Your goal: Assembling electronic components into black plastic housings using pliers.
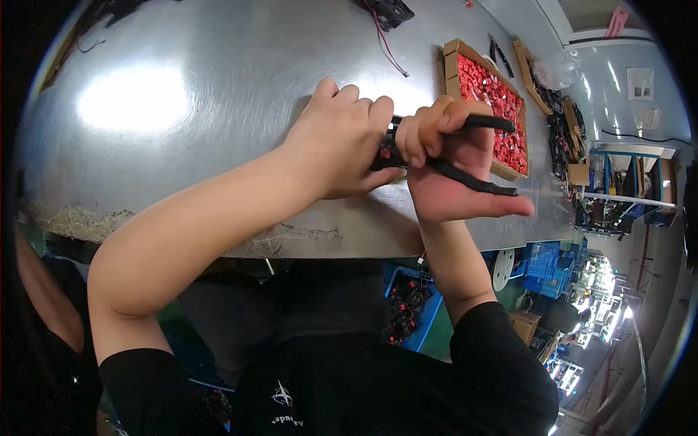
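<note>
My left hand (342, 138) is closed round a small black part (384, 154) with a bit of red on it, most of which the fingers hide. My right hand (452, 163) grips a pair of pliers (491, 123) with black handles. The handles stand apart, one under the curled fingers and the other across the palm, with the thumb stretched out beside it. The pliers' jaws point toward the black part at my left fingertips. Whether they touch it is hidden behind the hands. Both hands are above the metal table (240, 87).
Right of my hands lies a shallow cardboard tray (451, 65) full of small red pieces. Beyond it is a black-handled tool (500, 57). A black part (392, 13) with red wire lies at the back. Below the table edge stands a blue crate (432, 312). Another person's arm (47, 298) shows at left.
</note>
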`<state>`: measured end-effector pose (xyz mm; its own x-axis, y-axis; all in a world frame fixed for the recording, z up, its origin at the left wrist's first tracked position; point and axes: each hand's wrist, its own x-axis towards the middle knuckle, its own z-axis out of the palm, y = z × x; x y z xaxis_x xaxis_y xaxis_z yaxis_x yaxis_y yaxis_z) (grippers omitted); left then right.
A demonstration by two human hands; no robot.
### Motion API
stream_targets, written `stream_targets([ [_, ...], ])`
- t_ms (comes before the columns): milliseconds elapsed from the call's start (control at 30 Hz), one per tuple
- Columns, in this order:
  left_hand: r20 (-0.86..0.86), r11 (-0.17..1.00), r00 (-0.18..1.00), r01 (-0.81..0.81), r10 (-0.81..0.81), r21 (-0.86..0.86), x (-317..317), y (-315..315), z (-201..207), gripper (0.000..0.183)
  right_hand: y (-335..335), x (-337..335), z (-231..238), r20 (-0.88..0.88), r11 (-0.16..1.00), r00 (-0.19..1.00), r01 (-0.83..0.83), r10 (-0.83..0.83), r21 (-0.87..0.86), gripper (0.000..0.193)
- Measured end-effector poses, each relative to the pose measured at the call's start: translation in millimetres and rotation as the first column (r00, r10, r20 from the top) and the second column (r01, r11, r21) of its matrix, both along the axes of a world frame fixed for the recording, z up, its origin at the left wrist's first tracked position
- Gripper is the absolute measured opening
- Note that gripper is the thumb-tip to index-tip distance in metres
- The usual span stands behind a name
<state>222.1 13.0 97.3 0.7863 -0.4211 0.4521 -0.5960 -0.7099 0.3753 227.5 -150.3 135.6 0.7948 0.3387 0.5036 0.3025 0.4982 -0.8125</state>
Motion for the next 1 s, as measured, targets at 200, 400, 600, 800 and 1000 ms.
stream_targets([
  [200, 0.006, 0.995, 1.000, 0.026, -0.026, 0.095, 8, -1, 4, 0.067, 4, -7, -13, 0.234, 0.990, 0.964, 0.140, -0.128, -0.033, 0.124],
  [400, 0.018, 0.995, 0.996, 0.090, -0.091, 0.044, 8, 15, 8, 0.069, -40, -25, 27, 0.192, 0.968, 0.949, 0.246, -0.250, 0.046, 0.117],
  [600, -0.047, 0.851, 0.850, 0.522, -0.524, -0.048, -17, 10, 40, 0.063, -100, -104, 60, 0.607, 0.329, 0.794, 0.581, -0.029, -0.745, 0.072],
  [800, -0.373, 0.808, 0.720, 0.483, -0.586, -0.337, -91, -35, 51, 0.080, -124, -193, 22, 0.494, 0.323, 0.852, 0.523, -0.174, -0.788, 0.064],
  [1000, -0.404, 0.765, 0.711, 0.294, -0.575, -0.572, -163, -85, 55, 0.056, -157, -270, 11, -0.066, 0.750, 0.891, 0.336, -0.449, -0.570, 0.074],
])
